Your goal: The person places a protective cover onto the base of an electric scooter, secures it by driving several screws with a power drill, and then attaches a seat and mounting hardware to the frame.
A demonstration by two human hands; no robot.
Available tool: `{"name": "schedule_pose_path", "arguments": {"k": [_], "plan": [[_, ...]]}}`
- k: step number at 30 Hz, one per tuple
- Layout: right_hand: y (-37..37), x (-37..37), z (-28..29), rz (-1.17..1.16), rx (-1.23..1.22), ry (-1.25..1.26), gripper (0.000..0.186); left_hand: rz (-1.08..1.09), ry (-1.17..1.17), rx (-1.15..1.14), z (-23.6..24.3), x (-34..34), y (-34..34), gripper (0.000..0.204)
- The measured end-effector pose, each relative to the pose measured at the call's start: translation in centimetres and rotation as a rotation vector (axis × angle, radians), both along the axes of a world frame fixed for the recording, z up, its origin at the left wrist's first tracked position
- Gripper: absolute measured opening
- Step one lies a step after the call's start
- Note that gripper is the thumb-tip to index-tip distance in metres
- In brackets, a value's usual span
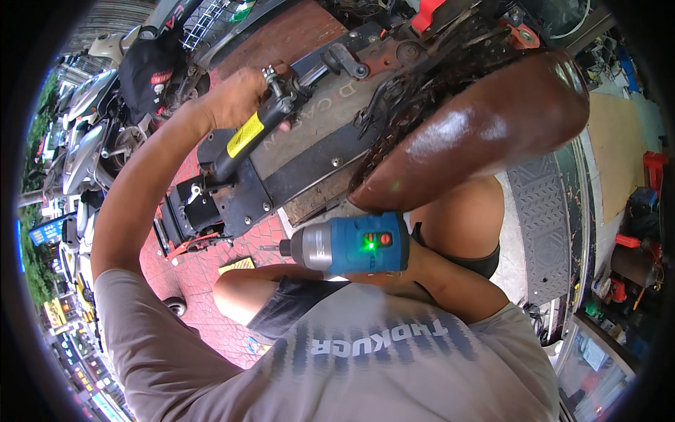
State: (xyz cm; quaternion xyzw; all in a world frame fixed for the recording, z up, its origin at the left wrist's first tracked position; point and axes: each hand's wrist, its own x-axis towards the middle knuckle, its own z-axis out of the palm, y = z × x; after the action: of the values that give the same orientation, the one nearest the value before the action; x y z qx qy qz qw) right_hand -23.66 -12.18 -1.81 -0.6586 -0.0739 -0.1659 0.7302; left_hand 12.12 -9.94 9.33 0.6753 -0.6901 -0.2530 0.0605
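Observation:
My left hand (242, 98) is closed around the upper end of a black tube (238, 151) with a yellow label, beside a metal clamp (283, 98) with bolts. Some of its fingers are hidden behind the tube. The tube stands over the dark deck (302, 144) of an electric scooter. My right hand (404, 276) grips a blue cordless impact driver (369, 243), which covers most of the fingers. A green light glows on the driver, and its bit (269, 247) points left, apart from the scooter. A glossy brown padded seat (485, 126) lies to the right of the deck.
Loose black wires (401, 95) run along the seat's edge. A black bag (151, 77) and parked motorbikes (88, 133) are at the left. Red paving (267, 243) lies below the deck. A grey textured ramp (538, 232) and shelves with tools (626, 267) are at the right.

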Motion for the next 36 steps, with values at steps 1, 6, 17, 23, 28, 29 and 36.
{"name": "schedule_pose_path", "arguments": {"k": [1,6,17,23,28,29,36], "plan": [[-0.5,0.2,-0.1,-0.003,-0.068,-0.053,0.041,-0.012,-0.032,0.042,-0.2,0.2,-0.1,0.065],[-1.8,-0.7,0.2,0.097,-0.091,0.095,0.051,-0.041,-0.066,-0.027,-1.6,0.5,0.7,0.06],[-1.0,1.4,0.5,0.285,0.008,0.129,0.043,0.017,0.133,-0.182,-2.6,0.6,1.2,0.035],[-0.9,1.3,0.5,0.248,0.089,0.138,0.037,-0.104,0.019,-0.214,-2.3,0.9,1.0,0.033],[-1.2,0.8,-1.9,0.348,-0.432,0.181,0.035,-0.16,0.079,-0.307,-3.5,1.9,1.2,0.021],[-1.2,0.8,-2.2,0.297,-0.488,0.062,0.034,-0.147,0.072,-0.235,-3.4,2.4,1.2,0.024],[-1.4,1.2,-2.6,0.194,-0.19,0.208,0.044,-0.084,-0.17,-0.239,-3.7,0.9,0.3,0.02]]}}
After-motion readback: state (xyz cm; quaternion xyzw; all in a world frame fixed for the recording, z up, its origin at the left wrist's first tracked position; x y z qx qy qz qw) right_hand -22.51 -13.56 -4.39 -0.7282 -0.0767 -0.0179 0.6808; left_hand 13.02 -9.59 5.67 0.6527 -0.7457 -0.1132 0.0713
